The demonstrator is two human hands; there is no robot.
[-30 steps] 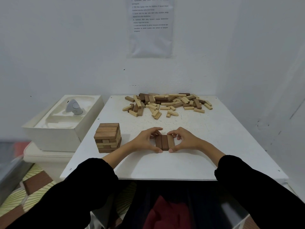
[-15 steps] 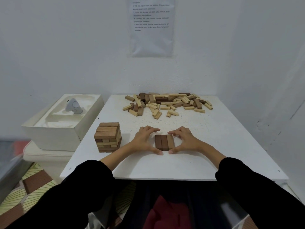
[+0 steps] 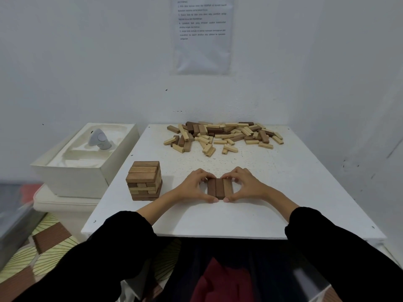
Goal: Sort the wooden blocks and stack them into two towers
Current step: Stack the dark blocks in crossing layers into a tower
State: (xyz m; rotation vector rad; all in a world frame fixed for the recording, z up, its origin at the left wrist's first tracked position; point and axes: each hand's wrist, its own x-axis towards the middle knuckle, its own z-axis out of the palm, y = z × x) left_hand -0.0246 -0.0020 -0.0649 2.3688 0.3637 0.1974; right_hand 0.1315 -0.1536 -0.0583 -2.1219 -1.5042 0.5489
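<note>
Head view shows one short tower [image 3: 144, 180] standing at the left of the table [image 3: 218, 219]. Left hand [image 3: 192, 188] and right hand [image 3: 246, 186] press a row of three dark blocks [image 3: 219, 188] between fingers and thumbs — the base of the second tower. Most blocks lie in the loose pile [image 3: 222, 136] at the far edge, light and dark mixed — much work is left.

Light: soft, even, cool, dim toward the corners. Shadows: faint ones under my fingers [image 3: 226, 178] and beside the tower [image 3: 144, 180] on the worktop [image 3: 283, 192]. Glare: none. Distortion: wide-angle bowing at edges. Blur: lower left corner smeared; my sleeves [image 3: 113, 253] featureless black.
</note>
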